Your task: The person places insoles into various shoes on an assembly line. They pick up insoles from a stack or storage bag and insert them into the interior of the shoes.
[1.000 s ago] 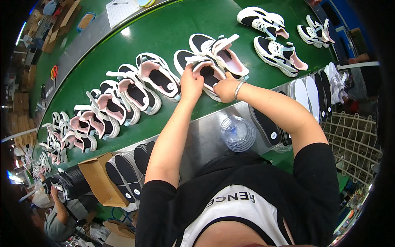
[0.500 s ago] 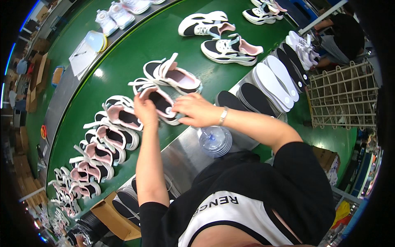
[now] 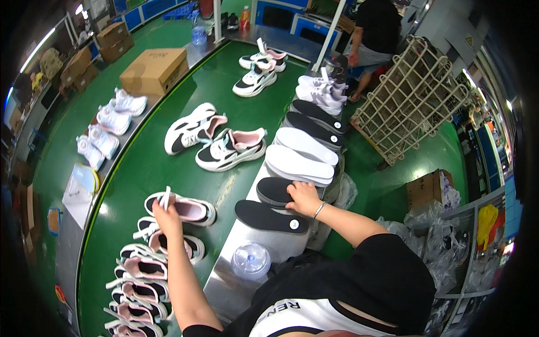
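The person wears a black short-sleeved cotton T-shirt (image 3: 359, 281) with a white panel across the chest. A thin silver bangle (image 3: 319, 210) circles the right wrist. Both forearms are bare.

Matt black foam insole (image 3: 273, 191), glossy green belt (image 3: 168, 168) — brushed-metal ledge (image 3: 247, 236).

Green factory floor (image 3: 415, 163), cardboard boxes (image 3: 154, 68)
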### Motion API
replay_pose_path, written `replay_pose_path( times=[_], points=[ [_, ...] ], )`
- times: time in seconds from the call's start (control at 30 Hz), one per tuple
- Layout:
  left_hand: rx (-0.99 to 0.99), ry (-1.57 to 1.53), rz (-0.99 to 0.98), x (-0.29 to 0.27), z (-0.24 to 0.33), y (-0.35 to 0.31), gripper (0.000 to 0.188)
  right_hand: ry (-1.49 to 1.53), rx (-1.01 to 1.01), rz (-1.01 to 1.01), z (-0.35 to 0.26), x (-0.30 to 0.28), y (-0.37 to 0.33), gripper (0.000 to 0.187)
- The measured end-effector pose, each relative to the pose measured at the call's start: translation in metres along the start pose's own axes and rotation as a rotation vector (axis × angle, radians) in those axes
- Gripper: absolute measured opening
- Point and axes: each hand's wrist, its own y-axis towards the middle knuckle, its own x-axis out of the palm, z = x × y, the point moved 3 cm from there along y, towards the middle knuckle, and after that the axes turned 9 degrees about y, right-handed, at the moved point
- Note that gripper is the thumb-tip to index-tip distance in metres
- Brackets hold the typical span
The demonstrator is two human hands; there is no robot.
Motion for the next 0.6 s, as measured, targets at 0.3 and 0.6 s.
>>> replay_pose_path(
  times=[0.3, 0.6],
  points=[
    [-0.089, -0.169, -0.057, -0.002, 0.019, -0.035, 0.037, 0.907, -0.223, -0.136, -0.063, -0.033, 0.037, 0.024],
    [-0.222, -0.232, -0.05, -0.002, 0.011, -0.031, 0.034, 0.333, -0.421, -0.525, -0.201, 0.027, 0.112, 0.019]
  ],
)
